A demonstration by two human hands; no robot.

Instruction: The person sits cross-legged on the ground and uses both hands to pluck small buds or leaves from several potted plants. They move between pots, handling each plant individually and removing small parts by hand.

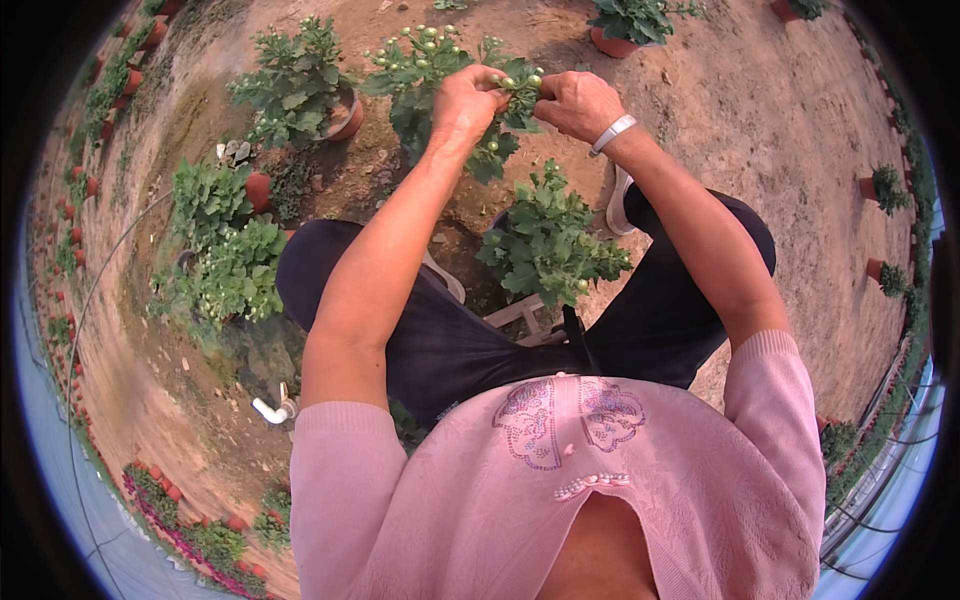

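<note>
A leafy potted plant with round pale-green buds point(424, 71) stands in front of me at the top centre. My left hand point(471, 101) pinches one of its budded stems point(517, 94) between thumb and fingers. From the right, my right hand point(577, 103) reaches the same stem tip, its thumb and forefinger close together at a bud; whether they grip anything is too small to tell. A pale band circles my right wrist. Below the hands, between my knees, sits another leafy plant point(551, 240) with a few buds.
More potted plants stand at the left, one bushy plant point(296, 82) in a reddish pot point(346, 116) and leafy ones point(236, 270) lower down. A potted plant point(619, 41) is at the upper right. A white pipe elbow point(274, 410) juts from the soil at lower left.
</note>
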